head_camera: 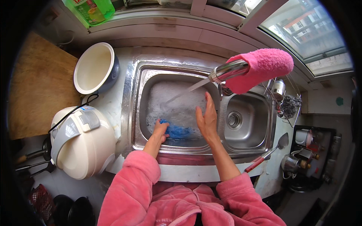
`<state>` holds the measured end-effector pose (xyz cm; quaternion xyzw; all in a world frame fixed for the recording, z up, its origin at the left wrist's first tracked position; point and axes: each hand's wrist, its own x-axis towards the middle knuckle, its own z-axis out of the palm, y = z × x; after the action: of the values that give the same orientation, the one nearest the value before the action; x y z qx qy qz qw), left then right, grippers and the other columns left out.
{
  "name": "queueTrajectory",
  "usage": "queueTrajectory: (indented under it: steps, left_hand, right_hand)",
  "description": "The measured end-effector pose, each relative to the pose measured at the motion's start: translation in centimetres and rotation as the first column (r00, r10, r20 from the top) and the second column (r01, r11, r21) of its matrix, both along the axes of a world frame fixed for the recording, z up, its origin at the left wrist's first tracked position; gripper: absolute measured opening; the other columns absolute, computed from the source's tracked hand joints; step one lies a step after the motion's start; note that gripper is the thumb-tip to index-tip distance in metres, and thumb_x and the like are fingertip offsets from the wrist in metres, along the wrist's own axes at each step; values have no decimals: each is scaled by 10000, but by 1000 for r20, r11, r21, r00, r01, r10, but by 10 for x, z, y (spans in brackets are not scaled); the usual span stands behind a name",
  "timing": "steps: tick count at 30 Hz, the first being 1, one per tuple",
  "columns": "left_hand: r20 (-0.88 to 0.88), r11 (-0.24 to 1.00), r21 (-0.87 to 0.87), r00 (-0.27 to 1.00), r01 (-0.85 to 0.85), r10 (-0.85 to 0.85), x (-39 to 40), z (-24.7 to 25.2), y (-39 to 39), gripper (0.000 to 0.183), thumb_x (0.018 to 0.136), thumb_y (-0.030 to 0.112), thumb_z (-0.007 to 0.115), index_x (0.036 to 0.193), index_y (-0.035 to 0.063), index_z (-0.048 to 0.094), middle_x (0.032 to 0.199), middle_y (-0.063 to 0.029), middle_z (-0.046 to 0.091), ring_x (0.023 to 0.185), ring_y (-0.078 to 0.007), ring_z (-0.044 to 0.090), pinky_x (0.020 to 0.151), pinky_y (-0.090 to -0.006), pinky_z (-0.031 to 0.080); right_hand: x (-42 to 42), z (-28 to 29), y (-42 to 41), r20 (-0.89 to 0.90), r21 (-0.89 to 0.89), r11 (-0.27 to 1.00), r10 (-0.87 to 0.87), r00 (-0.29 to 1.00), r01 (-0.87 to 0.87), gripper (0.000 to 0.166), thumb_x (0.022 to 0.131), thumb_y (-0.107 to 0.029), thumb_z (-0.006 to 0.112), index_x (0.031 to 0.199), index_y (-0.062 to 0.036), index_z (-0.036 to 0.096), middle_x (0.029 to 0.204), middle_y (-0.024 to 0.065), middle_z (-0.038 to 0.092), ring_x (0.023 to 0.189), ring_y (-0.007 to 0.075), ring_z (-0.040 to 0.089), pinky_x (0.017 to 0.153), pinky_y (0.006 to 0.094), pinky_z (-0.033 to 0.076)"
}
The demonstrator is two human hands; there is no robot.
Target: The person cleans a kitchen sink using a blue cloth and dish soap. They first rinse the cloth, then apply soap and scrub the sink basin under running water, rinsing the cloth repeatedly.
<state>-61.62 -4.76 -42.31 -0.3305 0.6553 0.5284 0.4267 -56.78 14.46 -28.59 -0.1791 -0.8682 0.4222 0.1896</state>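
Soapy water covers the floor of the large stainless steel sink basin (143,93). A blue cloth (179,132) lies in it near the front wall, partly under water. My left hand (160,131) grips the cloth at its left end. On the right side of the same basin, my right hand (207,120) is raised with thumb and fingers apart, holding nothing. Water streams from the chrome faucet (230,70), which has a pink towelling cloth (261,67) draped over it. The stream lands left of the basin's middle.
Right of the large basin is a smaller basin (245,135) with a drain. A red-handled spatula (261,159) lies on the counter's right. A wire rack (292,118) holds a scrubber. Leftward stand a rice cooker (84,147), its inner pot (96,69) and a wooden board (42,87).
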Motion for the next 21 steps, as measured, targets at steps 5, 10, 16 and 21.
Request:
queueTrajectory:
  steps: [5,10,16,21]
  left_hand:
    - [-40,999,-41,999,31,-32,0,-3,4,798,759,129,637,1441,185,226,1354,-149,389,1137,-326,466,681,-465,492]
    - [-34,996,-78,998,51,-54,1,-17,1,809,759,133,635,1445,189,210,1390,-166,330,1152,-341,454,695,-463,496]
    - [-17,994,-99,999,50,-52,-3,0,-2,820,760,133,619,1454,199,188,1441,-176,233,1193,-355,417,727,-469,495]
    - [-206,948,-318,975,14,-84,1,-23,-2,811,799,58,577,1460,228,138,1459,-130,232,1302,-368,295,877,-619,401]
  right_hand:
    - [-9,8,9,-34,-4,999,-53,998,53,583,858,-75,537,1361,78,285,1358,283,386,1280,392,375,1067,407,291]
    - [-1,9,27,-19,-159,985,-77,997,73,547,874,-88,538,1362,46,330,1346,255,434,1267,346,424,1042,372,328]
    - [14,11,45,-15,-254,966,-59,998,54,525,882,-49,536,1372,6,357,1354,183,460,1251,270,456,1015,336,373]
    - [30,-85,32,337,-35,999,44,941,-35,573,861,-202,592,1348,20,387,1324,215,474,1231,311,467,1019,359,364]
